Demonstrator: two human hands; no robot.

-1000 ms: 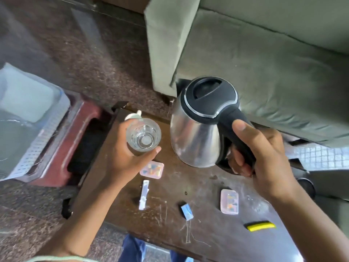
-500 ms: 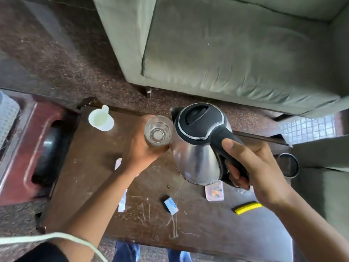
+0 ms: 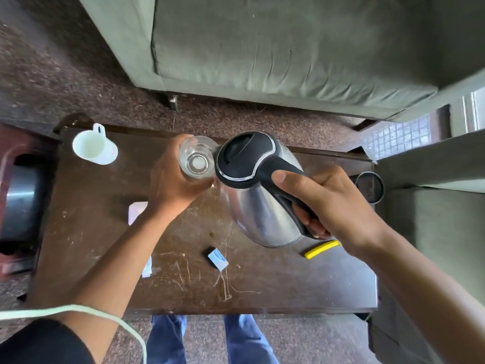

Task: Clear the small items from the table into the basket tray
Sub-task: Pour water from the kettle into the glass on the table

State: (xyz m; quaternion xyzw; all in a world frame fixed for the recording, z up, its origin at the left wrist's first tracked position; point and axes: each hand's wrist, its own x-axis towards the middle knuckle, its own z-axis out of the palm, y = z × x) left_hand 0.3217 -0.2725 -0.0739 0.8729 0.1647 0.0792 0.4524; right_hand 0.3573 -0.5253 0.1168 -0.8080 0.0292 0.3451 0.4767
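Scratched brown table (image 3: 105,245) before a green sofa (image 3: 288,48). Left hand (image 3: 175,185) wrapped round glass (image 3: 196,161), right hand (image 3: 333,203) round kettle (image 3: 257,195) handle. Spout tipped left, touching the glass rim; both grips full, small items beneath.

Mug (image 3: 95,148) at table's (image 3: 105,232) far left, glass (image 3: 196,160) touching kettle (image 3: 257,190) mid-table, perhaps matchbox (image 3: 217,261) nearer.

The left hand (image 3: 173,177) was curled round a clear drinking glass (image 3: 196,161), fingers wrapped about its far side and the thumb near its base, holding it tipped so its open mouth faced the camera. The bare left forearm ran down to the lower left, ending in a dark sleeve. The right hand (image 3: 328,203) gripped the black handle of a stainless steel electric kettle (image 3: 259,195), thumb laid along the top, fingers curled underneath. Its bare forearm ran to the lower right.
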